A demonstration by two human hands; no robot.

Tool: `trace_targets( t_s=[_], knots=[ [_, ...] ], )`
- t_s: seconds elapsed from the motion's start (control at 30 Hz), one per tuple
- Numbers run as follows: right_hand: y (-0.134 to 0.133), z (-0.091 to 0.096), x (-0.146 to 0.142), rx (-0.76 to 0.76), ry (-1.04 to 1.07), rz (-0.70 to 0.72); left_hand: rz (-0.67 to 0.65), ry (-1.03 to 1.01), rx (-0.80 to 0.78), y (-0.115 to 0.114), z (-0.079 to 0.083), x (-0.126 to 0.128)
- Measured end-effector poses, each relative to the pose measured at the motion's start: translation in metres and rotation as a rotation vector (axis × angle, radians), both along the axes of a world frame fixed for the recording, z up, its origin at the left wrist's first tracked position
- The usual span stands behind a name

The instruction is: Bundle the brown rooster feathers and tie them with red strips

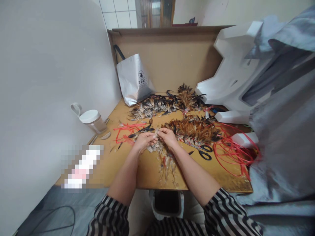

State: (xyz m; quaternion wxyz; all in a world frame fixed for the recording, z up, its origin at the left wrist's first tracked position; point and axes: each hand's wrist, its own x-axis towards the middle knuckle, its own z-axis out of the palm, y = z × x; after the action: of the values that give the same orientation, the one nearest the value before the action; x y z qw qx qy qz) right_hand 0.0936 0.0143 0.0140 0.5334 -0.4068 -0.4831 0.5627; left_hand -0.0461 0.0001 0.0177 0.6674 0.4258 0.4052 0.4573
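Observation:
My left hand [145, 141] and my right hand [167, 136] meet over the middle of the table, fingers pinched together. Between their fingertips is a small pale feather [157, 131], partly covered by the fingers. Under the hands lies a heap of fluffy greyish feathers [155, 147], with loose pale feathers [168, 164] strewn toward the front edge. Long dark feathers [141, 132] lie just left of the hands. To the right of my right hand is a row of brown feather bundles [194, 128], and below it scissors [204, 152] with black handles.
Red plastic strips lie left [125, 129] and in a tangled coil [233, 157] at right. More feather bundles [157, 106] are behind, near a silver bag [134, 78]. A lidded cup [92, 121] stands left. White foam pieces [232, 117] and grey cloth [283, 147] border the right. A bin [182, 205] sits below the edge.

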Motion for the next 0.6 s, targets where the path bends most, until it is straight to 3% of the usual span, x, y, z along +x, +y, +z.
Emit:
trace_targets(
  t_s=[0.6],
  knots=[
    [-0.0021,-0.0048,-0.0068,0.115,-0.127,-0.116,-0.020,0.080,0.035,-0.0003,-0.0014,0.0002]
  ],
)
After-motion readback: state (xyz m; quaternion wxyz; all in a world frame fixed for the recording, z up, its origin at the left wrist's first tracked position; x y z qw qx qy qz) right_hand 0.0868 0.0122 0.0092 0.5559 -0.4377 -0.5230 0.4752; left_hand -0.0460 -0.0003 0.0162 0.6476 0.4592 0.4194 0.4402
